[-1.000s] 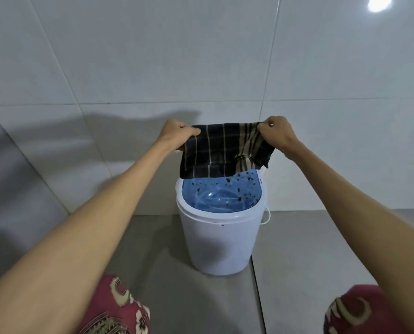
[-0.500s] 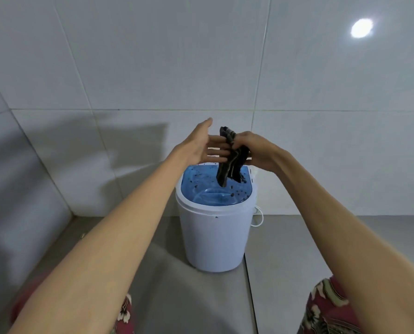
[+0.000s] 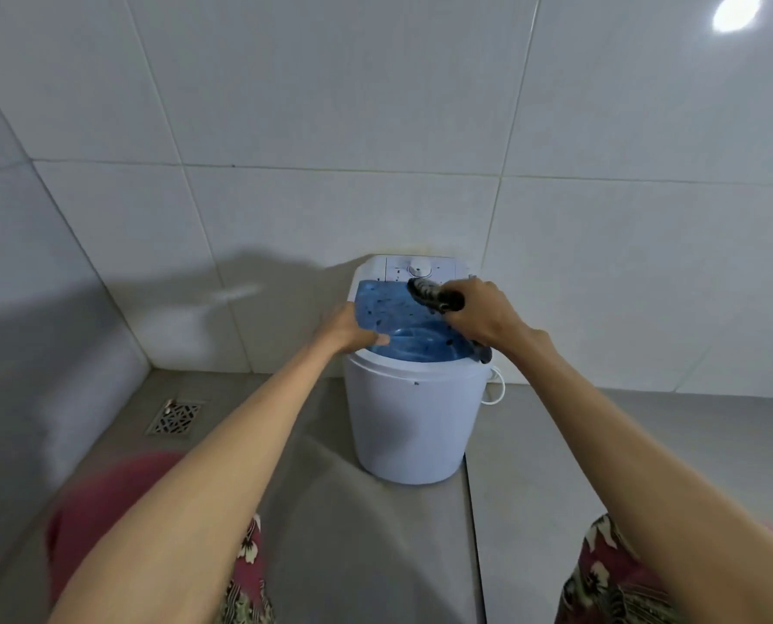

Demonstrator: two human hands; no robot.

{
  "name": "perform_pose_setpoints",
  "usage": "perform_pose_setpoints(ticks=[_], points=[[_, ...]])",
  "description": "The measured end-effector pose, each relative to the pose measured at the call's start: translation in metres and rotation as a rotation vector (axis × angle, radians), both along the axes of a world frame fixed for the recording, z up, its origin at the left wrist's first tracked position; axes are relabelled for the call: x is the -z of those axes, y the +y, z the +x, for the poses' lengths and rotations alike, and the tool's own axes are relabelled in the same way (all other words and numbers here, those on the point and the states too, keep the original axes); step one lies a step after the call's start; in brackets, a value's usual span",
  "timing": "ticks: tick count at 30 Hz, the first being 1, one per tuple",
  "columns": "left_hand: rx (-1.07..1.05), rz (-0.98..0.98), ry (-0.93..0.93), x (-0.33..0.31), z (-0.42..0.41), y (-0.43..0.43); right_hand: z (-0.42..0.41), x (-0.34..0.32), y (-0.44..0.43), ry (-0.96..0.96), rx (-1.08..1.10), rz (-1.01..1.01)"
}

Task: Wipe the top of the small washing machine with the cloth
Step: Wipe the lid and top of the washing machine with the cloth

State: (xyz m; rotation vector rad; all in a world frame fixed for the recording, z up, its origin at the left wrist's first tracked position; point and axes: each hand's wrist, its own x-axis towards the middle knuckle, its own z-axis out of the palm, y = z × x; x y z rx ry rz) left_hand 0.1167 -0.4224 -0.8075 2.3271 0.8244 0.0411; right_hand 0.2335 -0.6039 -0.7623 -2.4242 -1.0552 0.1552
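The small white washing machine (image 3: 416, 425) stands on the grey floor against the tiled wall. Its blue see-through lid (image 3: 389, 310) is dotted with dark specks, and a white dial (image 3: 420, 266) sits on the panel behind it. My right hand (image 3: 481, 315) is closed around the bunched dark plaid cloth (image 3: 432, 294), which presses on the lid's far right part; a cloth end sticks out below my wrist. My left hand (image 3: 353, 328) rests on the lid's near-left edge, thumb on top, holding the machine.
A metal floor drain (image 3: 176, 417) lies to the left near the corner. A white cord (image 3: 497, 389) loops behind the machine on the right. My knees in red patterned fabric show at the bottom. Tiled walls close in at the back and left.
The cloth went from spread between both hands to bunched in my right hand, then down onto the lid. My left hand let go of it and dropped to the machine's left rim.
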Motion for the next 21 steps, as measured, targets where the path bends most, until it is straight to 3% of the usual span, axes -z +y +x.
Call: perform_pose_setpoints(ticks=[2, 3, 8, 13, 21], points=[[0.002, -0.033, 0.003, 0.026, -0.003, 0.012, 0.0, 0.021, 0.002, 0.175, -0.103, -0.292], [0.0, -0.064, -0.001, 0.031, -0.005, 0.015, 0.003, 0.027, 0.004, 0.215, -0.112, -0.334], [-0.019, -0.188, -0.024, 0.054, 0.006, 0.04, 0.025, 0.04, 0.018, -0.142, 0.006, -0.236], [-0.02, -0.13, -0.009, 0.074, 0.009, 0.049, 0.01, 0.101, 0.036, -0.166, 0.062, -0.269], [0.023, -0.088, 0.014, 0.067, 0.009, 0.05, 0.009, 0.101, 0.072, -0.243, -0.028, -0.256]])
